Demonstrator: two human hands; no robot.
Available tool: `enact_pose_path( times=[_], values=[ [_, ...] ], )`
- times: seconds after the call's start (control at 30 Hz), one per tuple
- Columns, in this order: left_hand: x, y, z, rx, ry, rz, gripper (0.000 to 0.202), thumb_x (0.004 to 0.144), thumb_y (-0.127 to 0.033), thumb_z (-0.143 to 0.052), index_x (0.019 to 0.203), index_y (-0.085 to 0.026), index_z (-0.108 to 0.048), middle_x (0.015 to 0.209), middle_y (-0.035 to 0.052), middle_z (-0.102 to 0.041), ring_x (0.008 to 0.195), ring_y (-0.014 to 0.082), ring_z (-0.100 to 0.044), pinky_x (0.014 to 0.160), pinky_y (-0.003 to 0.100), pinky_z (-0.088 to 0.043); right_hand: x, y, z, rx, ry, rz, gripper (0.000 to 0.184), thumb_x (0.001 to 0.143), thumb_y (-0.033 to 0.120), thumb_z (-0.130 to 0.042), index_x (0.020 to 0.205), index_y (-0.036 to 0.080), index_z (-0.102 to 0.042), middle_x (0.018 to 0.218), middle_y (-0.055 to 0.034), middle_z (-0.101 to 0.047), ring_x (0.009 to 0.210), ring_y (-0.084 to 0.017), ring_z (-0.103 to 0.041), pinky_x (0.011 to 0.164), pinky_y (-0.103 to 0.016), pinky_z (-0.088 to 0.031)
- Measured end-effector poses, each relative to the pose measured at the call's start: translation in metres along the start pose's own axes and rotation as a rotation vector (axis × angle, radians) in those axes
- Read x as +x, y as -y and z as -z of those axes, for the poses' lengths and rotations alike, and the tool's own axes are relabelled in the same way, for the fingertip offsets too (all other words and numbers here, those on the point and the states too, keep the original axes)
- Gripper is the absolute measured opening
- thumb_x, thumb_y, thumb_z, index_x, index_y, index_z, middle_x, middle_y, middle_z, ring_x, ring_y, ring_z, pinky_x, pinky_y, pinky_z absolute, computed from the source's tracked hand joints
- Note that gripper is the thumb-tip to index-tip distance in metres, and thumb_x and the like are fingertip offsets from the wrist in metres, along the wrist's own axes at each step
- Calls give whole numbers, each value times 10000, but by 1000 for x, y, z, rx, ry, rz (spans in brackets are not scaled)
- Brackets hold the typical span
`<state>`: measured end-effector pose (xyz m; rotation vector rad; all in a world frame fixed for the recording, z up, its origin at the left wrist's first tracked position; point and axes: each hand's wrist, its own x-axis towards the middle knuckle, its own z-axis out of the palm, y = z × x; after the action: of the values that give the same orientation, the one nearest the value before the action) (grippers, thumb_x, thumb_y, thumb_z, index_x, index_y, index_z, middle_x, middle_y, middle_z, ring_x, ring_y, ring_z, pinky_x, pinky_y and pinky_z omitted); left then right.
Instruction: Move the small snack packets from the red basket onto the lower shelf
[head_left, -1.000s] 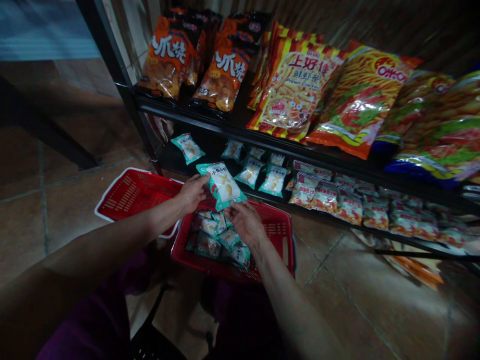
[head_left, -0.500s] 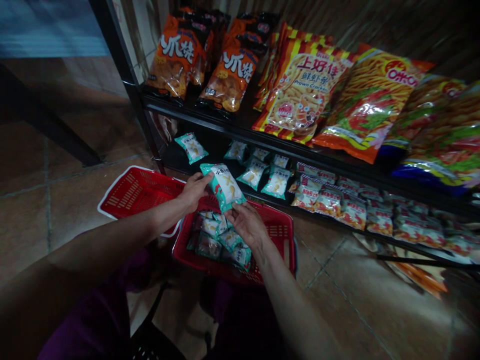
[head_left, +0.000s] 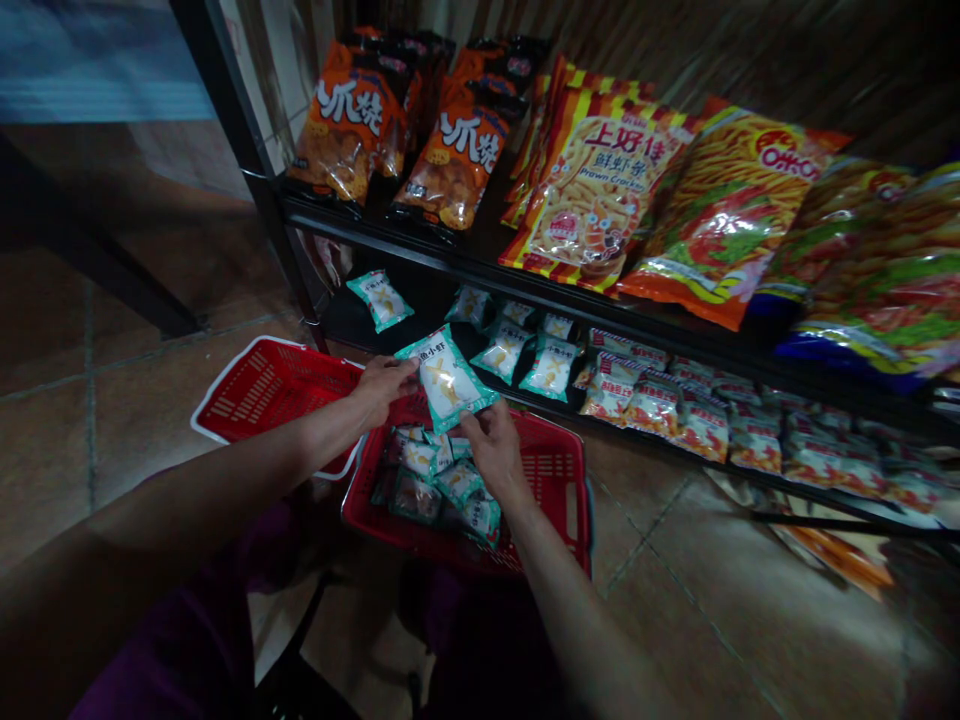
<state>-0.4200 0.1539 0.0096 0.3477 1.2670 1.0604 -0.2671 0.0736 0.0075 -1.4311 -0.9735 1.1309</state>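
Between my two hands is a small white and teal snack bag (head_left: pixel 444 380), tilted, its printed front facing up. My left hand (head_left: pixel 386 385) is closed on its left edge. The fingers of my right hand (head_left: pixel 491 440) pinch its lower right edge. Below it stands a red shopping basket (head_left: pixel 559 440) with several matching snack bags (head_left: pixel 439 475) inside. On the lower shelf (head_left: pixel 352 318), just beyond my hands, a single teal bag (head_left: pixel 381 300) lies at the left end and several more teal bags (head_left: pixel 551 365) lie further right.
A second red basket (head_left: pixel 262 375) stands on the floor to the left. Orange chip bags (head_left: pixel 454 150), prawn cracker bags (head_left: pixel 592 190) and noodle-snack bags (head_left: pixel 735 210) fill the upper shelf. Small red and white bags (head_left: pixel 701 420) line the lower shelf's right side. A black shelf post (head_left: pixel 240 130) rises at left.
The snack bag has turned in my hands, its right lower corner swinging up and right. My right hand has shifted its hold along the bag's edge. My left hand still holds the left side.
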Motion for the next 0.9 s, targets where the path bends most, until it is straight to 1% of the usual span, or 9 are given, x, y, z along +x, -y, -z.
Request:
enact_pose_path(
  times=[0.13,0.23,0.3,0.43,0.5,0.57,0.63,0.73,0.9],
  values=[
    [1,1,1,-84,106,42,198,698,-90,-711,758,-153,-533,696,26,-646,669,136,-634,725,304,-525,-1,-4,5,-118,2,122,227,718,274,-658,920,264,-555,753,31,-644,660,-163,-609,632,-276,-484],
    [-1,-4,0,-50,82,129,90,759,-100,-615,715,-149,-554,653,33,-621,617,134,-608,703,296,-516,-3,-3,7,-284,-15,218,251,735,278,-640,975,267,-567,811,8,-650,728,-181,-614,705,-296,-476],
    [-4,-8,-2,-59,94,178,72,799,-151,-562,727,-153,-563,673,48,-620,620,146,-603,682,294,-511,-4,-2,6,-440,-19,300,266,766,280,-604,1030,264,-570,816,-5,-639,720,-183,-604,711,-305,-464],
    [-10,-16,-3,-121,208,224,231,851,-375,-527,783,-160,-580,732,69,-627,677,176,-610,641,293,-506,-7,0,4,-678,38,493,263,818,244,-537,1070,261,-612,856,-37,-635,746,-184,-588,716,-305,-452],
    [-12,-17,-4,-105,275,229,319,832,-473,-543,797,-161,-598,737,67,-626,678,182,-606,622,292,-499,-9,0,3,-756,119,572,269,843,212,-509,1068,278,-642,870,-45,-632,782,-181,-587,730,-293,-450],
    [-14,-18,-6,-61,315,211,360,807,-522,-567,806,-166,-615,742,60,-629,677,186,-604,624,296,-494,-11,-1,1,-830,205,636,296,862,185,-484,1073,291,-663,845,-47,-618,777,-174,-576,717,-281,-445],
    [-16,-18,-7,-28,316,193,345,804,-512,-584,810,-170,-626,747,55,-640,685,186,-607,647,303,-494,-13,-2,0,-898,258,696,320,867,161,-475,1075,296,-677,807,-44,-599,748,-169,-556,685,-274,-435],
    [-15,-18,-9,-31,282,177,304,780,-469,-639,804,-166,-631,738,52,-653,685,181,-613,693,309,-493,-15,-3,-2,-978,277,774,333,865,133,-477,1055,301,-693,780,-38,-583,740,-168,-531,667,-272,-420],
    [-8,-16,-6,-76,185,126,296,691,-418,-740,755,-164,-601,674,20,-635,613,147,-595,694,299,-483,-16,-1,-4,-1022,311,822,271,873,135,-504,977,271,-715,782,-41,-596,758,-170,-519,677,-271,-417]
  ],
)
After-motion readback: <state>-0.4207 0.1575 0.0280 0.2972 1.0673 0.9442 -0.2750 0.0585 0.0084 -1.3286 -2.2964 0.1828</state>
